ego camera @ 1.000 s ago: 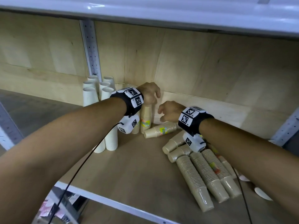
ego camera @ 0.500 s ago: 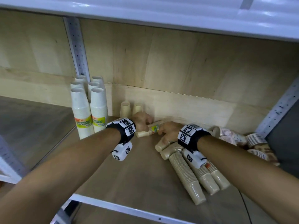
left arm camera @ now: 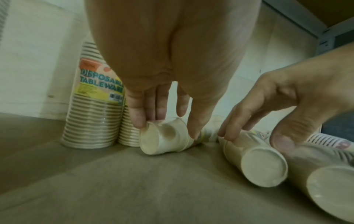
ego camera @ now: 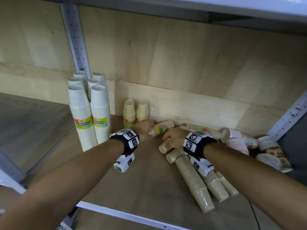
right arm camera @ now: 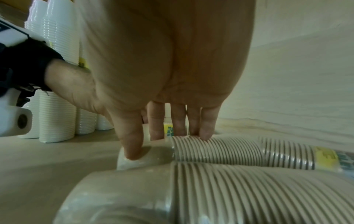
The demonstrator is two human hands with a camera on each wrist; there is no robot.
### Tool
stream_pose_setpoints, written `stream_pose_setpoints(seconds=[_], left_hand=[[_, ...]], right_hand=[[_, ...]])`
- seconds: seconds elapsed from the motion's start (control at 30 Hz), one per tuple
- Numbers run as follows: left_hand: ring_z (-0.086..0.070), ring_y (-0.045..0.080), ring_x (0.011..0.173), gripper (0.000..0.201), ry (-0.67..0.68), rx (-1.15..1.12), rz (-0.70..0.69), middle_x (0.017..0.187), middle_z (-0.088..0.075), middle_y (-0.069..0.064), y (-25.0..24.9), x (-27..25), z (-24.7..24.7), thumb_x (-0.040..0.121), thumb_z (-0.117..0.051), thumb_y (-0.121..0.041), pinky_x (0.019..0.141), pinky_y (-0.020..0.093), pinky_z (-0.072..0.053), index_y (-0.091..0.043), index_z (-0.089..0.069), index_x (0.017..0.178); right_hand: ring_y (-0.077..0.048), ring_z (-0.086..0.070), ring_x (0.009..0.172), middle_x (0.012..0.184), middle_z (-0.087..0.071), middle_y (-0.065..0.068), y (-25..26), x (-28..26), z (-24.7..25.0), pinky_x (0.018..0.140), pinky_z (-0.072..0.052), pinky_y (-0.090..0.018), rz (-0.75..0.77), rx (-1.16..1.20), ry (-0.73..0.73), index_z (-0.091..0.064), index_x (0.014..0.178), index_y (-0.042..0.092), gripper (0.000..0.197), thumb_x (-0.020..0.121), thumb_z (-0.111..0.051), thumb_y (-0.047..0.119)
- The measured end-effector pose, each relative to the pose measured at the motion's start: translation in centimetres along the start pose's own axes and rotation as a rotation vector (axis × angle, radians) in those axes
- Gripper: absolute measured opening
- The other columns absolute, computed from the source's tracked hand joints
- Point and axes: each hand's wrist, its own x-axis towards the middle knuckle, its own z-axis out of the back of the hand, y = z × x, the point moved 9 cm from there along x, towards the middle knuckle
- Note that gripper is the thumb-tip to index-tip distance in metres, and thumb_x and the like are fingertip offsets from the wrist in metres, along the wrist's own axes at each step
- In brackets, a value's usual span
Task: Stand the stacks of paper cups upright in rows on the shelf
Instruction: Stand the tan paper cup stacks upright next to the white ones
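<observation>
Several tall white cup stacks (ego camera: 89, 113) and two short beige stacks (ego camera: 135, 113) stand upright at the back left of the shelf (ego camera: 132, 188). A short beige stack with a yellow label (ego camera: 162, 128) lies on its side. My left hand (ego camera: 148, 132) pinches its base end (left arm camera: 162, 136) between fingers and thumb. Just right of it my right hand (ego camera: 167, 140) grips a second lying beige stack (right arm camera: 216, 150), fingers over its ribbed rims and thumb on its base cup (right arm camera: 138, 157). In the left wrist view that right hand (left arm camera: 254, 139) shows beside mine.
Several long beige stacks (ego camera: 196, 180) lie side by side at the front right. Patterned cup stacks (ego camera: 240, 140) lie heaped by the right post (ego camera: 289, 117). A perforated post (ego camera: 76, 39) rises behind the white stacks. The shelf's white front rail (ego camera: 124, 214) runs below my arms.
My left hand came off the top of an upright beige stack and dropped onto the lying labelled stack. The right hand settled onto the stack beside it.
</observation>
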Motion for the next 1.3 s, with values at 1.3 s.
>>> stream_pose_setpoints(seconds=[1.3], left_hand=[[-0.06,0.014,0.084,0.029,-0.112,-0.043,-0.06,0.091,-0.062,-0.002,-3.8,-2.3,8.2,0.083,-0.07,-0.012,0.068,0.023,-0.044,-0.021,-0.067,0.111]], right_hand=[[-0.025,-0.06,0.11,0.125,-0.06,-0.003,6.0,-4.7,8.6,0.087,-0.051,-0.035,0.095,0.035,-0.423,-0.047,0.118,0.02,0.045,0.079,-0.069,0.022]])
